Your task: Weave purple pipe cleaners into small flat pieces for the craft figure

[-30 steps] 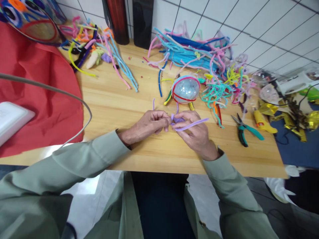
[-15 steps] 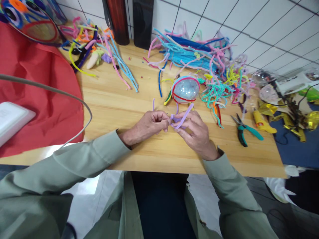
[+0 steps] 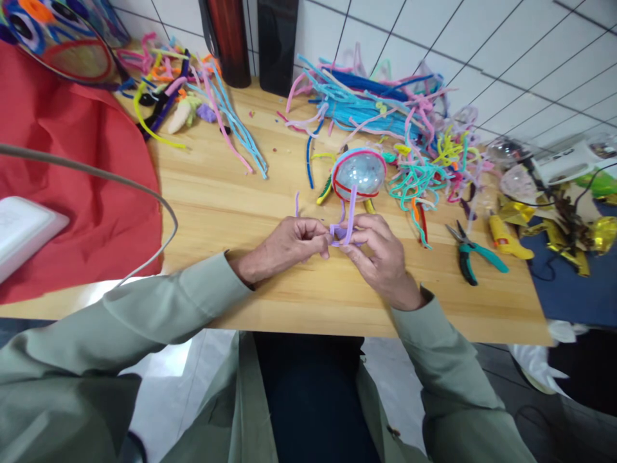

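A bent purple pipe cleaner (image 3: 351, 212) is held between my two hands above the wooden table. My left hand (image 3: 299, 243) pinches its folded left part between thumb and fingers. The fingers of my right hand (image 3: 378, 253) are closed on the other side, where one long end sticks up. Thin purple ends also show beyond my fingertips; whether they belong to the same piece is hidden. Just past my hands lies a clear plastic dome (image 3: 360, 172) edged with pink, red and light blue pipe cleaners.
Bundled blue and pink pipe cleaners (image 3: 366, 106) lie along the tiled wall, with a teal tangle (image 3: 419, 179) beside them. On the right are pliers (image 3: 470, 252) and a yellow glue gun (image 3: 506, 236). A red cloth (image 3: 110, 212) and a cable (image 3: 144, 191) occupy the left.
The long purple end has swung from leaning right to nearly upright, now overlapping the dome's lower edge. My right fingers have shifted slightly; my left hand has stayed nearly in place.
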Demonstrator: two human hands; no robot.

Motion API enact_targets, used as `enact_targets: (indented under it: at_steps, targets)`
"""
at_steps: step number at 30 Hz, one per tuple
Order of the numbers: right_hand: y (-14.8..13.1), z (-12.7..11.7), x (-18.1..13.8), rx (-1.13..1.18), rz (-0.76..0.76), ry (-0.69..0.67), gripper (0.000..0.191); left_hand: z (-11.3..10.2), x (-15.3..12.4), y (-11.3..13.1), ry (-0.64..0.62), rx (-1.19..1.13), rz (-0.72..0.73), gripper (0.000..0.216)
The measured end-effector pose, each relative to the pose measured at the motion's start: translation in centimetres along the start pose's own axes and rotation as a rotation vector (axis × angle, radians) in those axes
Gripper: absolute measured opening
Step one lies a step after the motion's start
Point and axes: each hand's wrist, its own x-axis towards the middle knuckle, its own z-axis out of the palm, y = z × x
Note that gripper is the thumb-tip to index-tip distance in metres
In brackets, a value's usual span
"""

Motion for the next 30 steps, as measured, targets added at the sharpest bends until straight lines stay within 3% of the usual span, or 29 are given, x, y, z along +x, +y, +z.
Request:
enact_targets:
  at_steps: [6, 11, 16, 23, 30]
  targets:
    - [-0.2, 0.1, 0.2, 0.012, 0.005, -0.011, 0.005, 0.5, 0.0, -1.5, -0.015, 0.074, 0.072, 0.028]
    - [-0.6, 0.2, 0.4, 0.129, 0.104, -0.013, 0.009, 0.7, -0.3, -1.7, -0.016, 0.210, 0.174, 0.019]
    - [-0.5, 0.2, 0.4, 0.347, 0.288, -0.050, 0.006, 0.8, -0.4, -1.3, -0.039, 0.272, 0.251, 0.017]
    - [0.0, 0.2, 0.6, 0.664, 0.590, -0.105, 0.027, 1.0, -0.5, -1.4, -0.039, 0.358, 0.333, 0.019]
    - [-0.8, -0.1, 1.3, 0.760, 0.823, -0.082, 0.034, 0.8, -0.5, -2.0, -0.025, 0.510, 0.485, 0.021]
